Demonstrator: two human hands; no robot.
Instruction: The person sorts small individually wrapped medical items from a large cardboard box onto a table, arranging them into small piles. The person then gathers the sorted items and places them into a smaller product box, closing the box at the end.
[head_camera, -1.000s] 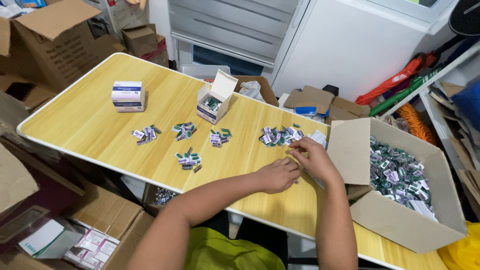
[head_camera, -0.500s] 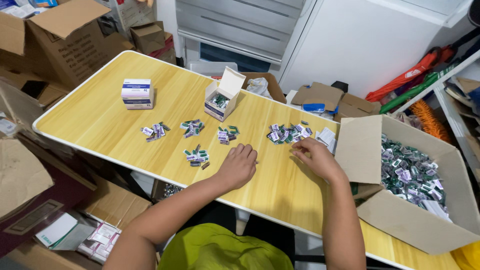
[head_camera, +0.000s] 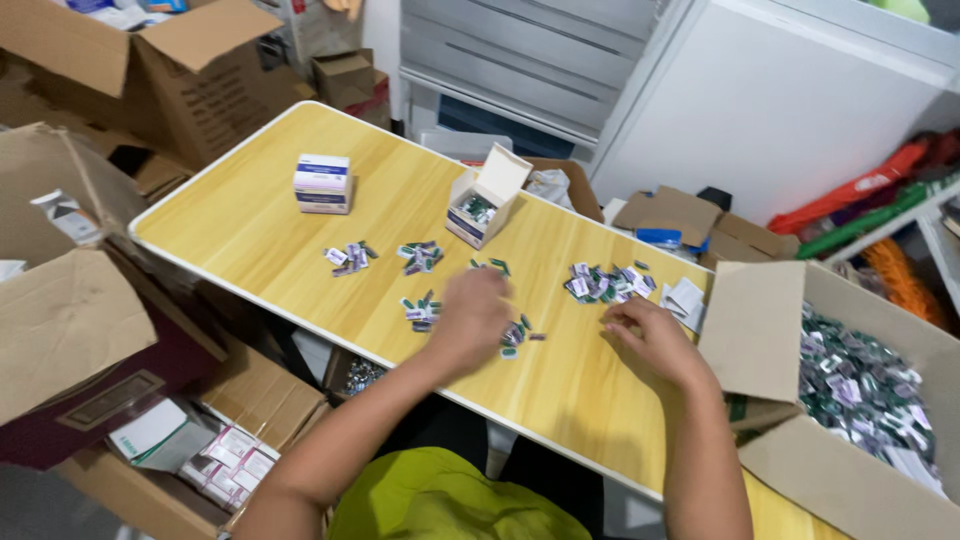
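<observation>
My left hand (head_camera: 470, 315) is blurred, palm down on the yellow wooden table (head_camera: 250, 230), and touches a small pile of green and purple packets (head_camera: 517, 335). What its fingers hold is hidden. My right hand (head_camera: 652, 335) rests with curled fingers just below a bigger pile of packets (head_camera: 600, 283); I cannot make out anything in its grip. More small piles lie to the left (head_camera: 422, 257) (head_camera: 348, 257) (head_camera: 420, 310). A small white box (head_camera: 480, 210) stands open behind them, with packets inside.
A closed white and purple box (head_camera: 322, 183) sits at the table's far left. A large cardboard box (head_camera: 760, 340) full of the same packets stands at the right end. Open cartons (head_camera: 90, 330) crowd the floor on the left, and grey drawers (head_camera: 540, 60) stand behind.
My left hand has swept left, away from my right hand, to the piles in the middle of the table. My right hand has stayed near the bigger pile.
</observation>
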